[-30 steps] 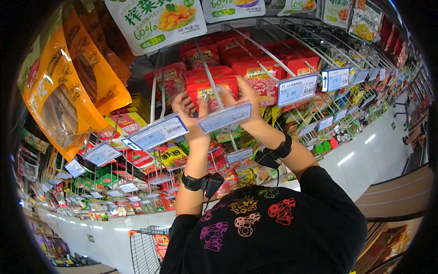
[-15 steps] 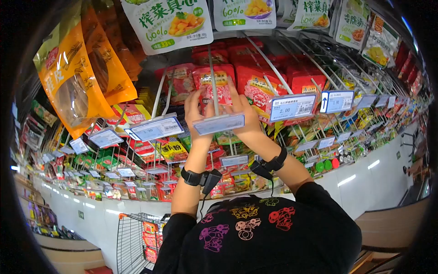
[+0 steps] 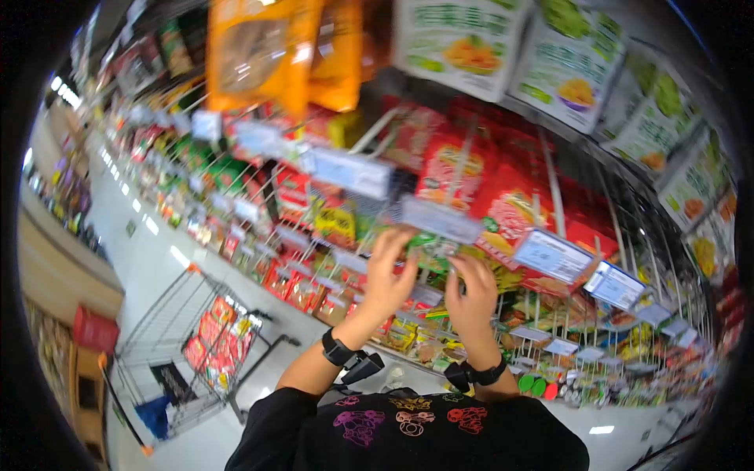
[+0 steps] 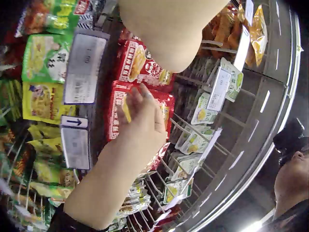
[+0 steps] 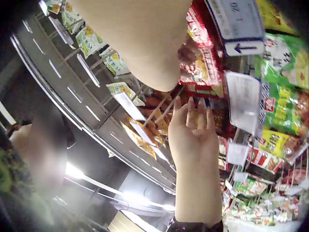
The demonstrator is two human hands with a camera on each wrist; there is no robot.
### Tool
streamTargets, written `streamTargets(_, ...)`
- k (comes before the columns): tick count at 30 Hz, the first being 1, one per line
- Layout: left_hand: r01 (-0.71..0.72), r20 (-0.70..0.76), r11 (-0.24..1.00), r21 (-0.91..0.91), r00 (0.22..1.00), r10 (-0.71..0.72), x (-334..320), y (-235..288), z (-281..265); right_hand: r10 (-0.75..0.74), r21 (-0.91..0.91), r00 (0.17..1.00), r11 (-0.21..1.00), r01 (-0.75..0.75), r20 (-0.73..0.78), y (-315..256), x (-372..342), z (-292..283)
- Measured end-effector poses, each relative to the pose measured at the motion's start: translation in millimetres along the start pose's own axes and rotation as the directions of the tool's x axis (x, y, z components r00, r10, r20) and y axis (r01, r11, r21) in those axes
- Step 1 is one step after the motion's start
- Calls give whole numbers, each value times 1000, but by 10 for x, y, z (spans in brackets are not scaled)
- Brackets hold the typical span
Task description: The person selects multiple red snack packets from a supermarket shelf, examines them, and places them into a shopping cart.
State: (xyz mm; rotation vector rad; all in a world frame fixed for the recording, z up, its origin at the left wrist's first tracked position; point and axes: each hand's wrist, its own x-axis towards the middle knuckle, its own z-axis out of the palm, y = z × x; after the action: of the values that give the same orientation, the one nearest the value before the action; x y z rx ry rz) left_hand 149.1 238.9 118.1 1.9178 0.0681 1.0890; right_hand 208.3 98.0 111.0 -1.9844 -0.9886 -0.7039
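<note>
Both bare hands are raised in front of a shelf rack, apart from each other. My left hand (image 3: 389, 271) has loosely bent fingers with nothing between them, just below a price tag (image 3: 440, 220). The right hand (image 3: 471, 294), to its right, is likewise bare, with fingers relaxed near a green packet (image 3: 432, 253). A red food packet (image 3: 449, 169) hangs on a hook above and behind that tag, with more red packets (image 3: 510, 204) to its right. In the left wrist view the right hand (image 4: 140, 116) overlaps red packets; in the right wrist view the left hand (image 5: 193, 130) shows bent fingers.
A wire shopping cart (image 3: 177, 298) stands at the left, holding red packets (image 3: 220, 341). Metal hooks and price tags (image 3: 554, 255) jut from the rack. White pouches (image 3: 463, 47) and orange bags (image 3: 259, 55) hang above.
Both hands have come away from the red packet on the hook and dropped below the price tag. The head view has turned, bringing the cart fully into sight.
</note>
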Motion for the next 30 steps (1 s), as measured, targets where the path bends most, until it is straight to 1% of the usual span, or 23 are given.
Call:
streamTargets(1, -46, -16, 998, 50, 999, 47, -99, -33, -88, -8, 45, 1000, 999, 9, -25, -118, -62, 26)
streamTargets(3, 37, -93, 999, -25, 995, -39, -373, -88, -331, -14, 140, 998, 990, 23, -67, -425, -224, 81)
streamTargets(6, 163, -190, 986, -18, 968, -164, -794, -332, -743, -22, 306, 997, 952, 0, 69, -750, -546, 447)
streamTargets(9, 285, -333, 958, 6, 905, -267, -1283, -580, -1322, -88, 447, 990, 894, 28, 113, -1282, -768, 914)
streamTargets(10, 311, -388, 950, -25, 873, -296, -1467, -672, -1528, -79, 458, 968, 888, -39, 236, -1396, -917, 1081)
streamTargets(12, 455, -458, 889, -48, 781, -425, -1840, -758, -2015, -134, 515, 920, 853, -83, 369, -1712, -1201, 1572)
streamTargets(13, 529, -488, 846, -70, 721, -491, -2048, -775, -2233, -159, 535, 884, 837, -115, 439, -1896, -1372, 1744)
streamTargets(14, 565, -529, 823, -56, 683, -505, -2273, -858, -2462, -124, 553, 792, 780, -295, 597, -2109, -1522, 1910)
streamTargets(15, 590, -570, 807, -8, 661, -488, -2494, -916, -2696, -83, 533, 655, 661, -528, 751, -2242, -1731, 2155)
streamTargets(16, 615, -609, 788, 33, 637, -472, -2709, -962, -2922, -74, 441, 477, 523, -729, 876, -2298, -1988, 2463)
streamTargets(17, 643, -644, 764, 64, 611, -460, -2919, -990, -3122, -89, 282, 268, 381, -880, 959, -2350, -2230, 2719)
streamTargets(19, 691, -729, 722, 30, 509, -457, -3296, -1005, -3490, -226, 272, 166, 603, -750, 960, -2503, -2587, 3075)
streamTargets(21, 717, -792, 697, -11, 420, -444, -3622, -1004, -3801, -324, 288, 81, 669, -685, 943, -2887, -2690, 3137)
streamTargets(23, 728, -815, 684, -45, 369, -447, -3929, -1085, -4054, -408, 318, -11, 727, -609, 913, -3201, -2735, 3232)
streamTargets(26, 744, -844, 663, -80, 304, -442, -4096, -1034, -4311, -500, 432, -6, 753, -497, 866, -3467, -2841, 3532)
streamTargets(27, 751, -852, 655, -85, 286, -438, -4103, -989, -4411, -504, 426, -13, 744, -515, 864, -3564, -2844, 3626)
streamTargets(29, 768, -860, 636, -74, 274, -430, -4101, -979, -4622, -508, 415, -17, 721, -556, 861, -3746, -2808, 3800)
streamTargets(30, 775, -862, 629, -66, 273, -426, -4081, -992, -4714, -497, 392, -2, 687, -612, 868, -3825, -2777, 3875)
